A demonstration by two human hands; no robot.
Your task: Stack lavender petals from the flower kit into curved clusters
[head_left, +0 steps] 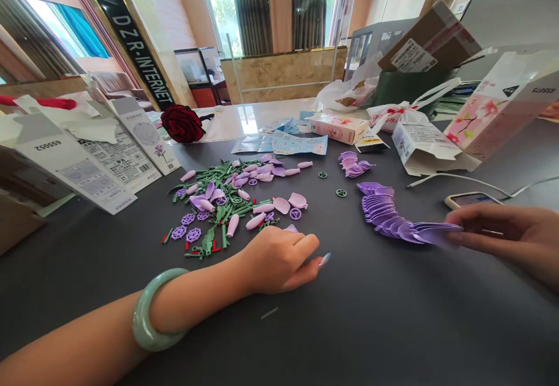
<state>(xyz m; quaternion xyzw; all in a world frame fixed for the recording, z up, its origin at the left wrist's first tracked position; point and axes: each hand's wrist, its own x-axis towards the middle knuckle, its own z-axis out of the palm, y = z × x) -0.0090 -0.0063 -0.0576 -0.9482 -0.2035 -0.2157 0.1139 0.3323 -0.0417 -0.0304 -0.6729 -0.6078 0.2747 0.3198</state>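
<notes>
My right hand (510,232) pinches a purple plastic petal (439,232) at the near end of a curved row of overlapping purple petals (382,211). My left hand (283,258), a green bangle on its wrist, rests on the dark table with its fingers curled in. Whatever it may hold is hidden. Just beyond that hand lies a mixed pile of green stems (227,179), pink bud-shaped pieces (233,225), purple wheel-like pieces (193,234) and small red bits. A smaller cluster of purple petals (353,165) sits behind the row, with two green rings (341,193) to its left.
Opened white boxes (96,167) stand at the left. A dark red crocheted rose (182,124) and blue packets (299,143) lie at the back. Pink floral boxes (338,127), a torn white box (430,141), a phone (471,199) and a white cable (463,176) occupy the right.
</notes>
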